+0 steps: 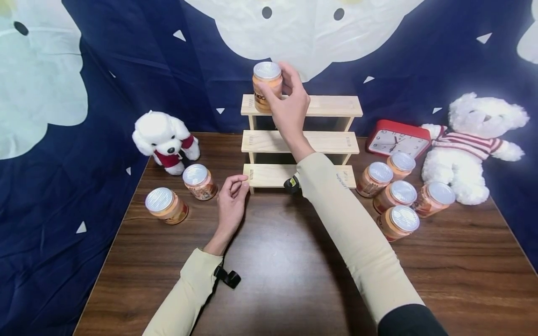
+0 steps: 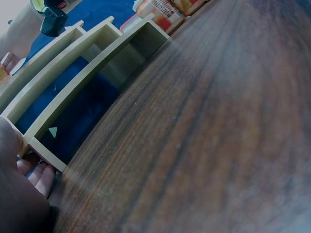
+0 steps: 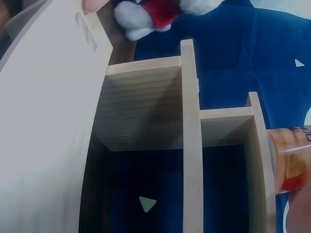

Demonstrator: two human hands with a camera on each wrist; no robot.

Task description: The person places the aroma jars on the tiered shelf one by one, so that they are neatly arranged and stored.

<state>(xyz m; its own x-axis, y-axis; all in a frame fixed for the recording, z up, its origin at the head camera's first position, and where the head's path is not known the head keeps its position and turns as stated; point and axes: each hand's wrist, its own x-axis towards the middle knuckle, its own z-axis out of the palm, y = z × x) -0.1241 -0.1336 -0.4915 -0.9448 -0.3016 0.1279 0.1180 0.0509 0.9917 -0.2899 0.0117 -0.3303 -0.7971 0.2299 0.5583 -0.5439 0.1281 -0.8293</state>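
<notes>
My right hand point(image 1: 291, 105) grips an orange jar point(image 1: 261, 95) with a silver lid at the left end of the top step of a wooden three-step stand point(image 1: 302, 141). The jar is upright; in the right wrist view its base meets the top board. My left hand point(image 1: 231, 205) holds the left end of the lowest step between thumb and fingers. From the left wrist view, the fingers point(image 2: 43, 179) lie against the outer side of that end panel. Two more jars stand left of the stand, the nearer jar point(image 1: 167, 206) and a farther jar point(image 1: 200, 182).
Several matching jars point(image 1: 397, 192) cluster right of the stand. Behind them are a red clock point(image 1: 397, 140) and a white teddy bear point(image 1: 458, 144). A white toy dog point(image 1: 161, 135) sits at the left. Dark blue patterned cloth point(image 1: 168, 60) hangs behind the wooden table point(image 1: 273, 280).
</notes>
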